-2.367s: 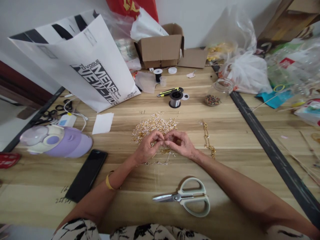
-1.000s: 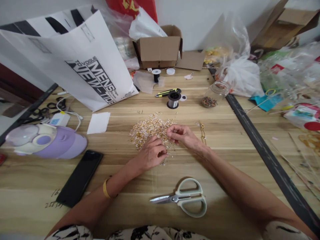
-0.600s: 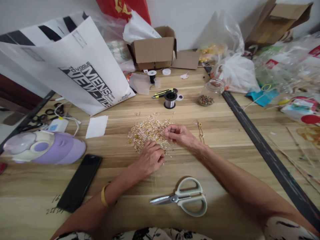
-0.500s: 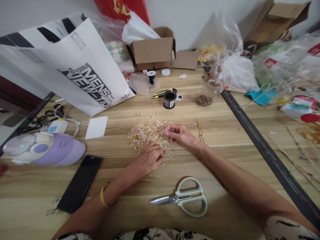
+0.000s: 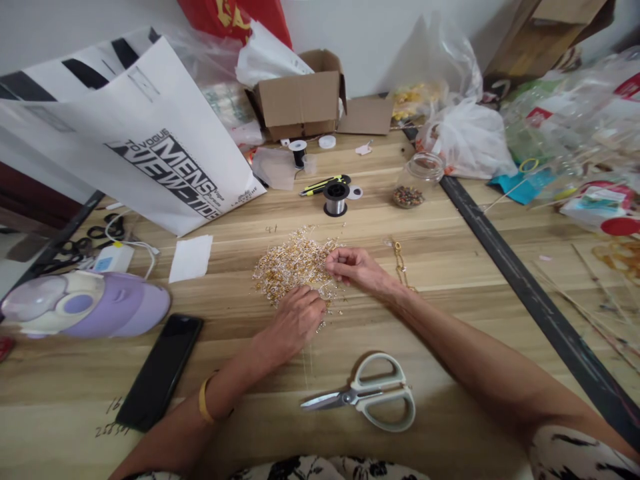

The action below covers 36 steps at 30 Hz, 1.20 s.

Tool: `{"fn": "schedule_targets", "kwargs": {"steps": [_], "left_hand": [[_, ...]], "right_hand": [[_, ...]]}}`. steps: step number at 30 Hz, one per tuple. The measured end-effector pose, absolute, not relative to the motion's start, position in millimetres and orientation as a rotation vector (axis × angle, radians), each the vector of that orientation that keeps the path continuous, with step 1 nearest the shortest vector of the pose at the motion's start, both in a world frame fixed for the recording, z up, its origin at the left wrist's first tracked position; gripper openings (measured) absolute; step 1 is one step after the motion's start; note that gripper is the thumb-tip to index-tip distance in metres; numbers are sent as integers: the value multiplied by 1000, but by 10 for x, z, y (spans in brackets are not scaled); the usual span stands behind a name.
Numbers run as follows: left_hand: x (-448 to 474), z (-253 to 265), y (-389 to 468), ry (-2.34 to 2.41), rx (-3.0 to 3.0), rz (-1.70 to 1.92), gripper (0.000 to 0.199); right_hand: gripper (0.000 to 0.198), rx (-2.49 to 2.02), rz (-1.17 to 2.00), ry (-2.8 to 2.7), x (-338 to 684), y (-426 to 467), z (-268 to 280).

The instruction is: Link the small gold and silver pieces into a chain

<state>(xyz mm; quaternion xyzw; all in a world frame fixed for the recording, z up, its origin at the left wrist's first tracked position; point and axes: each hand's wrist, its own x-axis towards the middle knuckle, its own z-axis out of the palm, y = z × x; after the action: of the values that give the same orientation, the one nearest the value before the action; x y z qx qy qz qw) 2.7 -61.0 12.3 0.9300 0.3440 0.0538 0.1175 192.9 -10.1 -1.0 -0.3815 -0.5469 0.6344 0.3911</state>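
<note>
Gold, silver and white small beads lie in a loose pile (image 5: 285, 263) on the wooden table. My left hand (image 5: 299, 313) rests at the pile's near edge, its fingers curled in, and a thin thread (image 5: 307, 360) runs from under it toward me. A few tiny beads (image 5: 321, 327) show beside its fingertips. At the right edge of the pile, my right hand (image 5: 353, 267) has thumb and forefinger pinched together; whatever is between them is too small to name. Closer to me lie scissors (image 5: 363, 393) with pale handles, their blades pointing left.
A gold chain (image 5: 399, 260) lies right of my right hand. Beyond the beads are a wire spool (image 5: 335, 199), a yellow-black cutter (image 5: 320, 185) and a bead jar (image 5: 415, 183). Leftward are a phone (image 5: 160, 370), a purple bottle (image 5: 115, 303) and a white paper bag (image 5: 150, 133).
The view has shifted slightly. Both hands stay at almost the same places by the bead pile, with fingers still closed.
</note>
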Motion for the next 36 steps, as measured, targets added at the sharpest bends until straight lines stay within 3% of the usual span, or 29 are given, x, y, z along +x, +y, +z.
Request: {"fn": "schedule_targets", "kwargs": {"steps": [10,20,36], "left_hand": [[-44,299,-425,1073,1995,323,12],[-100,236,-336,989,1364,415,22],[-125,182,-318,1060,1415,492,26]], "right_hand": [[29,-960,1626,-1384,1933,-90,-32],[25,-954,1618,-1417,1937,-92,-36],[25,-932,1592,-1434,1940,-107,3]]}}
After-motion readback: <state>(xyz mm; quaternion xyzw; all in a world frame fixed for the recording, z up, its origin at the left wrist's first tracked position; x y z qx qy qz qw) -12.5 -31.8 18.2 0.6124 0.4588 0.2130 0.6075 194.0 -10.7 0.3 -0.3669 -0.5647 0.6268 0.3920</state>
